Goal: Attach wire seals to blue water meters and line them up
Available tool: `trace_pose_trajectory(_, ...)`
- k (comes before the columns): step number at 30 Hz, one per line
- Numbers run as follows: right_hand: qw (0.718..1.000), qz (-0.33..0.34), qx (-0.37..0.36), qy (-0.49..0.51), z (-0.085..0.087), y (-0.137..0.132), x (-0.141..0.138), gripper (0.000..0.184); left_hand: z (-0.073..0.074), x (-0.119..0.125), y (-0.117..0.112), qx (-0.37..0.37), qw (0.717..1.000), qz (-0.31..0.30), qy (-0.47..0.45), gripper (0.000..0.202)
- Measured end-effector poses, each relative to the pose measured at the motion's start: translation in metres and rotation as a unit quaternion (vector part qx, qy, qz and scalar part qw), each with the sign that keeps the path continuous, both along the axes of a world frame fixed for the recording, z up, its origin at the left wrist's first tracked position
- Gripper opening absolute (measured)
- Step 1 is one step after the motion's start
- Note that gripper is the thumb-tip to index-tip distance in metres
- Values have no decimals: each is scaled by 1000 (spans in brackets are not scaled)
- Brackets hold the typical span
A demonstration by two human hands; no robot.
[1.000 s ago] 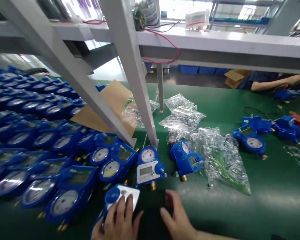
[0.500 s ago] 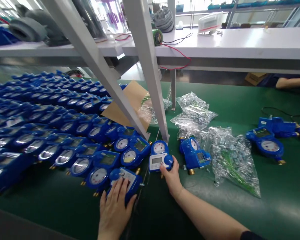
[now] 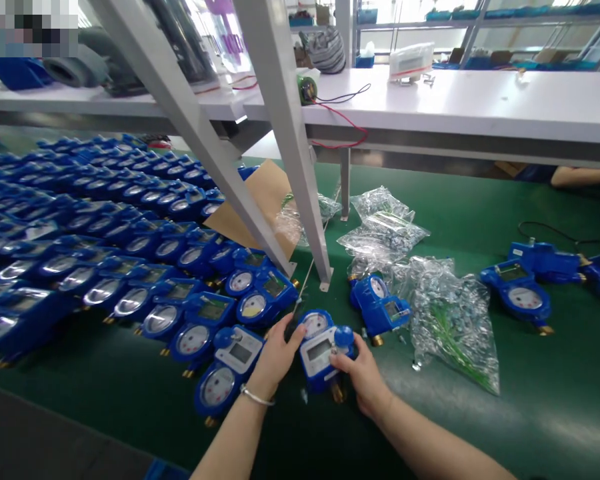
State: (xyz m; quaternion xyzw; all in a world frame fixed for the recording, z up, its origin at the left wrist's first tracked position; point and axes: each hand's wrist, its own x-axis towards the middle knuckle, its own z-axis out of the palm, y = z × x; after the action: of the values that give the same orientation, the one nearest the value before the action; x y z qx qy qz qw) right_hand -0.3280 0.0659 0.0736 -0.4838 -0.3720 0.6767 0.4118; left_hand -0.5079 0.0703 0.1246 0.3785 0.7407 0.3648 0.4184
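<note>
A blue water meter (image 3: pixel 318 357) with a white front panel, a small display and a round dial lies tilted before me. My right hand (image 3: pixel 365 373) grips its right side, the thumb on the panel beside the round blue knob. At its left edge is my left hand (image 3: pixel 280 350), fingers bent and thumb by the dial; a small dark thing shows between finger and thumb, too hidden to name. Beside my left wrist lies another panelled meter (image 3: pixel 240 350). A further blue meter (image 3: pixel 380 303) rests to the right.
Rows of blue meters (image 3: pixel 105 233) fill the left of the green table. Slanted grey posts (image 3: pixel 280 133) rise near the middle, by brown cardboard (image 3: pixel 260 193). Clear bags of small parts (image 3: pixel 455 327) lie right. A white shelf (image 3: pixel 460 100) crosses above; another person's arm (image 3: pixel 585 177) shows far right.
My left hand has left the panelled meter on the left and moved right and up to the middle meter. My right hand has shifted that meter nearer to me and tilted it.
</note>
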Motion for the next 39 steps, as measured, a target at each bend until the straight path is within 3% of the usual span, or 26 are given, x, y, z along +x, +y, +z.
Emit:
trace_pose_trajectory(3,989,106,-87,60,35,-7,30,54,-2,1,-9,-100,983,-43,-149,60)
trace_pose_trajectory(7,949,273,-150,43,80,15,50,49,7,6,-48,-197,925,-64,-317,47)
trace_pose_trajectory(10,889,441,-119,-35,105,38,48,46,14,17,-81,-207,902,-17,-378,39)
trace_pose_trajectory(12,849,516,-79,-86,120,49,40,46,20,27,-99,-186,877,45,-440,37)
trace_pose_trajectory(16,792,592,7,-151,155,54,18,43,39,39,-122,-115,811,159,-552,32)
trace_pose_trajectory(19,759,625,43,-177,176,49,1,38,47,32,-137,-98,791,198,-570,31)
trace_pose_trajectory(23,722,663,40,-191,189,34,-30,39,43,11,-166,-75,798,239,-548,25)
trace_pose_trajectory(26,687,693,82,-203,191,19,-64,38,39,-9,-193,-55,800,261,-538,23)
trace_pose_trajectory(30,635,714,176,-236,190,-8,-124,41,43,-44,-234,-19,789,312,-529,22)
trace_pose_trajectory(33,612,737,191,-213,189,-31,-174,45,45,-78,-269,14,779,345,-524,22)
trace_pose_trajectory(36,590,759,189,-203,190,-54,-224,49,39,-111,-303,72,760,339,-550,25)
trace_pose_trajectory(39,567,763,230,-206,192,-74,-270,48,25,-139,-328,177,735,302,-581,32)
